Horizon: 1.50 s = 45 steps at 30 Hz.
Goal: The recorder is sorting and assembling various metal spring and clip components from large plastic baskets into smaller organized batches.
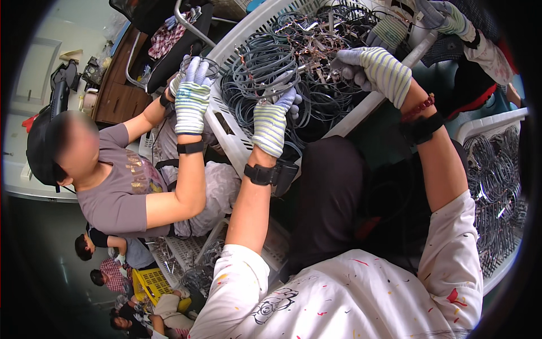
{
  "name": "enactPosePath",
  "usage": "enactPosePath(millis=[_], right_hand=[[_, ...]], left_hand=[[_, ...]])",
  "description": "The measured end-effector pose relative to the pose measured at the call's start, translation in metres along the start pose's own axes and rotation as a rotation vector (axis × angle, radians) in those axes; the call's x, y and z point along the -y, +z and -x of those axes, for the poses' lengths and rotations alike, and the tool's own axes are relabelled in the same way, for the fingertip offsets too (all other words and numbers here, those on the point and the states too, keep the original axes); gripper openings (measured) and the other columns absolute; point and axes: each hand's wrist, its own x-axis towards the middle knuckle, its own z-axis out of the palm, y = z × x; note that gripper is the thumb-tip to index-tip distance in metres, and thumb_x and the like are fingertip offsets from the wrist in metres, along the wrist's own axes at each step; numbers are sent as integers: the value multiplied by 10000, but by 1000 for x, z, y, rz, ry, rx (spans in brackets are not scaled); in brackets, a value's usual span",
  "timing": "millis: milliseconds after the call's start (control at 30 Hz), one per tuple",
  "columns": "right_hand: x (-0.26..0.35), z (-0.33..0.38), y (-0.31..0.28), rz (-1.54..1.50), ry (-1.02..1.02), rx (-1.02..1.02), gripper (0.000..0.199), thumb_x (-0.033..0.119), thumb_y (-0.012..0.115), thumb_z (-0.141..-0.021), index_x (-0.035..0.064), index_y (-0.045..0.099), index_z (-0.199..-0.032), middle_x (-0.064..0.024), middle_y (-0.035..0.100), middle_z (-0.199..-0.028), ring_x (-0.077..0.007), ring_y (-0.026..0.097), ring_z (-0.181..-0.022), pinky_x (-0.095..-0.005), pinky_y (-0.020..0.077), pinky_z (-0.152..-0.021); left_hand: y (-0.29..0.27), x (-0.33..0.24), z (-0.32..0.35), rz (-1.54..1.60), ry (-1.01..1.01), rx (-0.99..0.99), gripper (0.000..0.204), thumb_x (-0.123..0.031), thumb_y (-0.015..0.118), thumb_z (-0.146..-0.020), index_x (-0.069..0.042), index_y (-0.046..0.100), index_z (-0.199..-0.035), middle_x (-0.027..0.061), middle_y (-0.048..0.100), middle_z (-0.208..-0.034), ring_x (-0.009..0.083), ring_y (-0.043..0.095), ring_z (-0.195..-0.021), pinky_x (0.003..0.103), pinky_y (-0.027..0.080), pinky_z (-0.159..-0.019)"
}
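My left hand (272, 121), in a striped knit glove with grey fingers, is closed on a coil of dark grey cable (261, 62) above a white plastic crate (226, 127). To its right, my right hand (379, 72), gloved the same way, hangs over the crate with its fingers drawn together. Whatever is between those fingertips is too small or hidden to name. Beneath both hands lies a tangle of dark cables (324, 93) with copper-coloured and silvery metal ends (333, 45).
A co-worker (127, 181) at left holds a thin cable loop in gloved hands (192, 101). Another person's gloved hands (389, 33) reach in at top right. A second crate of coiled cables (497, 192) stands at right. Behind are a yellow crate (149, 282) and more people.
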Motion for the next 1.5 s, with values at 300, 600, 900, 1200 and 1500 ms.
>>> enactPosePath(millis=[300,600,900,1200,1500], right_hand=[[14,11,-13,75,-315,-382,286,369,665,-990,133,722,-1140,-28,761,-928,-72,657,-681,-204,483,-543],[11,14,11,204,-447,-334,297,354,683,-984,93,753,-1107,-30,752,-836,-77,652,-650,-232,513,-559],[7,35,31,574,-535,-98,261,285,689,-990,82,769,-1132,-27,731,-759,-70,647,-620,-235,529,-574],[15,45,23,546,-455,84,271,236,704,-968,88,758,-1188,-44,746,-836,-61,632,-645,-232,521,-582],[3,32,19,708,-710,106,274,150,773,-889,57,763,-1147,-37,776,-937,-116,715,-855,-283,583,-802]], left_hand=[[-2,9,7,-202,-145,-191,148,-112,669,-970,-115,699,-1115,22,709,-802,53,573,-545,222,441,-475],[1,20,20,-971,200,-84,361,-52,647,-907,-113,682,-1261,141,751,-1002,299,723,-895,368,558,-808],[1,23,21,-1168,270,17,363,-23,618,-907,-107,678,-1255,141,749,-1042,286,716,-955,382,557,-834],[-5,11,16,-986,96,76,334,-43,627,-915,-87,677,-1242,164,744,-1049,346,713,-972,385,551,-844],[-17,18,8,-954,98,85,322,-55,628,-924,-92,684,-1239,156,751,-1023,318,721,-953,389,548,-847]])
